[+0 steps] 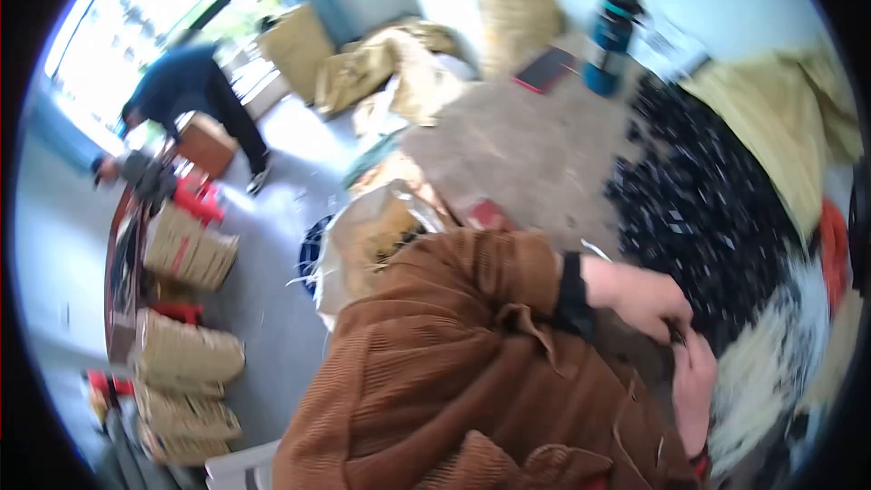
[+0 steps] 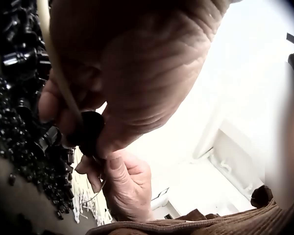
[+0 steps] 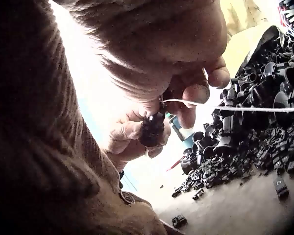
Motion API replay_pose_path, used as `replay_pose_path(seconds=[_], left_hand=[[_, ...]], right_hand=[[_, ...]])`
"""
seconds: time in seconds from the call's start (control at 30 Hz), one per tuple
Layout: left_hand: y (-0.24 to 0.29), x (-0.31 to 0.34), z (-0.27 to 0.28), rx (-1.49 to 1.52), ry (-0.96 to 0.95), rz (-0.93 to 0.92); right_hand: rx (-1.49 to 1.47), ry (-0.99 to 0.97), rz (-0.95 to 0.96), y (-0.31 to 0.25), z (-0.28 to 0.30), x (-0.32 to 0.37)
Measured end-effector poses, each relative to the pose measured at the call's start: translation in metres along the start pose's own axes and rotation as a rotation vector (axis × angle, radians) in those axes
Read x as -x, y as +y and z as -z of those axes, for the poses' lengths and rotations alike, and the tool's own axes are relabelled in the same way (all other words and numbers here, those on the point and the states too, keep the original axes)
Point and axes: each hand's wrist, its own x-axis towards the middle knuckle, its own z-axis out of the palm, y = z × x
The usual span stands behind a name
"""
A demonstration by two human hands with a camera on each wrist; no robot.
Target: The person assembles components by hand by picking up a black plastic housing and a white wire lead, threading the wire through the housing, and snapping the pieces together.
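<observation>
Fingers of the left hand [image 2: 137, 73] pinch a small black part [image 3: 152, 129], and the right hand [image 3: 176, 49], just beside it, pinches a thin white strand [image 3: 245, 108], both at the near edge of the heap of black parts [image 1: 708, 191]. Only the head view shows the blue bottle [image 1: 610, 36] at the far side and tan sacks [image 1: 186, 249] on the left, seemingly stuffed, contents hidden.
</observation>
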Motion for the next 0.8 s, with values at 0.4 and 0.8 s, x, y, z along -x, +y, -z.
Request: replay_pose_path(seconds=[0.4, 0.8], left_hand=[[0.005, 0.021, 0.002, -0.144, 0.189, 0.181], [0.011, 0.031, 0.004, -0.427, -0.052, 0.190]], right_hand=[[-0.248, 0.151, 0.063, 0.010, -0.047, -0.021], [-0.252, -0.266, -0.083, -0.007, -0.043, -0.031]])
